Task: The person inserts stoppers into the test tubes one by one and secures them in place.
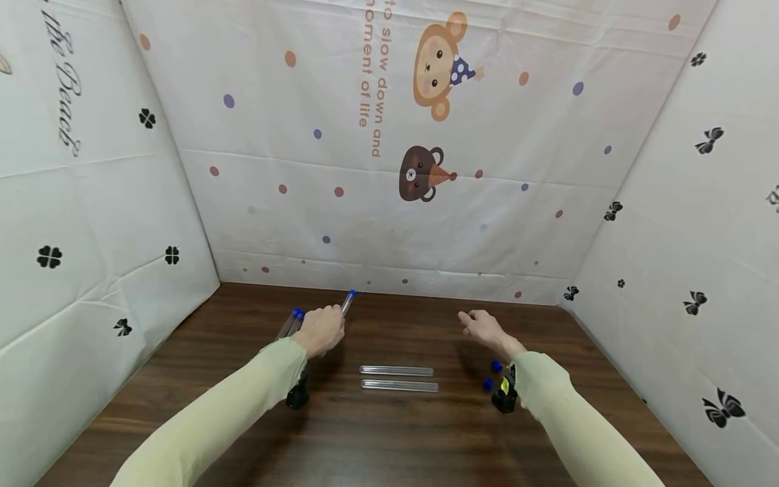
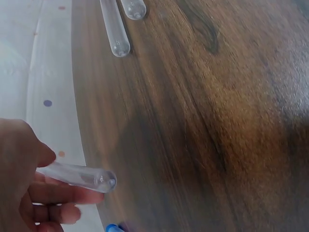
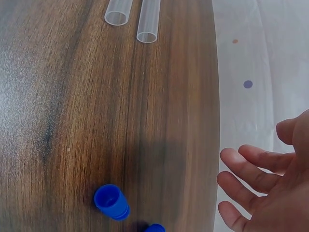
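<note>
My left hand (image 1: 322, 329) pinches a clear test tube (image 2: 82, 176) between thumb and fingers. In the head view that tube's blue cap (image 1: 351, 293) points up and away, toward the back wall. Just left of this hand lie capped test tubes (image 1: 289, 325) with blue ends, partly hidden by the hand. Over the right part of the table my right hand (image 1: 485, 327) hovers with loosely bent fingers, holding nothing. Two loose blue caps (image 3: 111, 201) lie on the table near the right wrist. Between the hands, two uncapped tubes (image 1: 398, 385) lie side by side.
The dark wood table (image 1: 389, 433) is bounded by white printed sheets: a back wall (image 1: 365, 223), a left wall (image 1: 79, 223) and a right wall (image 1: 663, 237). A black wrist camera (image 1: 504, 400) sits under the right sleeve, close to the caps.
</note>
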`<state>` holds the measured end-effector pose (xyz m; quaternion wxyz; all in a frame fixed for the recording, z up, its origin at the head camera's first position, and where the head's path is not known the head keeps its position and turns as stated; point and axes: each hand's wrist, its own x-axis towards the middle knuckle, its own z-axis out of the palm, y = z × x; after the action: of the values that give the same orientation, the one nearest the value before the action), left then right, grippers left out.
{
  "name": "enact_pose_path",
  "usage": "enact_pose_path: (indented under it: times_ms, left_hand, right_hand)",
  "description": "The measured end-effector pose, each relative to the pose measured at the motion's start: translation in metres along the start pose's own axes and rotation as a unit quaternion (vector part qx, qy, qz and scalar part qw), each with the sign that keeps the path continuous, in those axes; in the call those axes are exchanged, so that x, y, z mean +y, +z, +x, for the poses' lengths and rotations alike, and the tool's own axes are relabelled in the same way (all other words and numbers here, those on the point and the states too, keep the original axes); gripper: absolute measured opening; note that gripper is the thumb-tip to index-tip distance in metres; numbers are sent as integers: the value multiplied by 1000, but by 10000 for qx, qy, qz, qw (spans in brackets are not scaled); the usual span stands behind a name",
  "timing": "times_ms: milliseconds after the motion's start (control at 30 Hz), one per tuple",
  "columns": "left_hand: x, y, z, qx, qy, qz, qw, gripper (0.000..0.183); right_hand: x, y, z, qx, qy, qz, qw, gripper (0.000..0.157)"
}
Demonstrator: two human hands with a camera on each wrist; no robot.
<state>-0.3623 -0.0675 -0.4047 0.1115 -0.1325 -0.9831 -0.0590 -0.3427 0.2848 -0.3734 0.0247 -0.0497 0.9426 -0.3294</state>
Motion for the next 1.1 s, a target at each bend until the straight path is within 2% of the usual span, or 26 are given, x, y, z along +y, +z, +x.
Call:
enact_pose_path:
  times_ms: [267, 467, 1100]
  left_hand:
    - [-9, -1, -3, -570, -189, -108, 9981, 18]
    - [-17, 1, -5, -821, -261, -64, 9963, 25]
    - [-38, 8, -11, -990, -234, 182, 9946, 20]
  right_hand:
    - [0, 0, 0, -52, -19, -21, 10000, 42]
    - [1, 0, 0, -97, 18, -91, 9999, 41]
    - [8, -3, 5, -221, 100, -263, 9994, 43]
